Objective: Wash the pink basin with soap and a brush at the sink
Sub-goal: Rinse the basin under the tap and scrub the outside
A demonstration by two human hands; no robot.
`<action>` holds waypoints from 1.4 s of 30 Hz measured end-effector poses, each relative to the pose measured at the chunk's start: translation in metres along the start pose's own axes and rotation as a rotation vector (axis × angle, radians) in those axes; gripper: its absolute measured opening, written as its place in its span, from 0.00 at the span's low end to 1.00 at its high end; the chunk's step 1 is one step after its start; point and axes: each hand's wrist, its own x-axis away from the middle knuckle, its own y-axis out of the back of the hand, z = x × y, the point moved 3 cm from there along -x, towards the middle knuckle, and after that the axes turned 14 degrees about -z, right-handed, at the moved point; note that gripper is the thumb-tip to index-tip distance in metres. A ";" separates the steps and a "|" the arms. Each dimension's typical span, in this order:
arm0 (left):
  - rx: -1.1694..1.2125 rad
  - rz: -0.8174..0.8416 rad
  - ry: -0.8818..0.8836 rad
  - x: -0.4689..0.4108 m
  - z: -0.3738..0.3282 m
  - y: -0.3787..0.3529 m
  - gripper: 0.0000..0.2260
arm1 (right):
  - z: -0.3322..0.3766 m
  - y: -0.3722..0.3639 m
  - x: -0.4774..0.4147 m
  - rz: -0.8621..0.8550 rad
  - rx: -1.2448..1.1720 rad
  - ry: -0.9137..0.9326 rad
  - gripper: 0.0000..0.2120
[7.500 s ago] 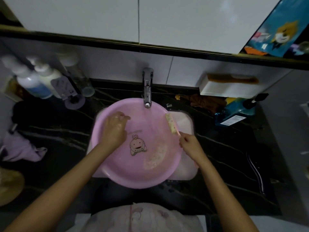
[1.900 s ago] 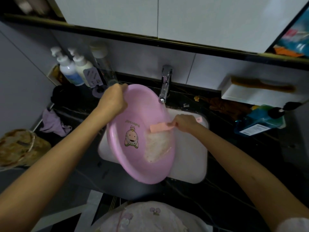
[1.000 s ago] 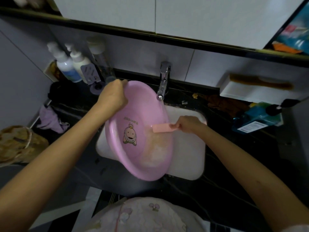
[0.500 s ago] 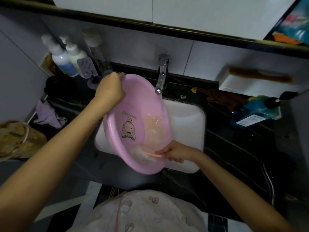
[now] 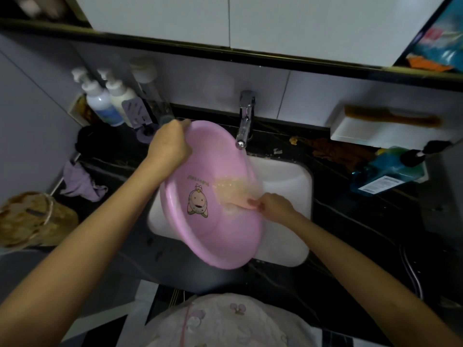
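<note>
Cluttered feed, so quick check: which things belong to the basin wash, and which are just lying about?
In use: pink basin, held by left hand; brush, in right hand; faucet; sink.
Lying about: pump bottles, purple cloth, brown comb, blue pack, woven basket.

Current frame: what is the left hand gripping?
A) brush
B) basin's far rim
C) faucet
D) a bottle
B: the left hand grips the far rim of the tilted basin, while the right hand holds the brush against its inside.
</note>
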 end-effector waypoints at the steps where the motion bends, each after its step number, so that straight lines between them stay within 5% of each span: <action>1: -0.004 0.002 0.004 0.001 0.000 0.000 0.28 | 0.005 0.003 -0.007 -0.077 0.058 0.043 0.19; 5: -0.010 0.001 0.002 0.001 -0.001 0.001 0.28 | 0.021 0.029 -0.023 -0.233 -0.057 0.125 0.20; 10: -0.016 -0.010 -0.011 0.001 0.000 0.000 0.25 | 0.004 0.028 -0.033 -0.113 0.086 0.236 0.17; 14: -0.027 -0.014 -0.031 0.000 0.002 -0.001 0.23 | -0.002 0.021 -0.025 -0.115 0.094 0.283 0.38; 17: -0.031 -0.020 -0.046 0.000 0.001 -0.001 0.23 | -0.005 0.020 -0.023 -0.188 0.101 0.307 0.18; 23: -0.042 -0.029 -0.063 0.000 0.001 -0.001 0.22 | 0.010 0.019 -0.031 -0.142 0.121 0.242 0.19; 33: -0.062 -0.036 -0.058 0.001 0.001 -0.002 0.22 | 0.053 0.054 -0.062 -0.236 0.386 0.542 0.12; 37: -0.062 -0.034 -0.058 0.001 0.001 -0.003 0.23 | 0.053 0.055 -0.074 -0.179 0.243 0.332 0.23; 42: -0.057 -0.047 -0.062 0.001 0.001 -0.003 0.22 | 0.054 0.060 -0.067 -0.271 0.212 0.328 0.27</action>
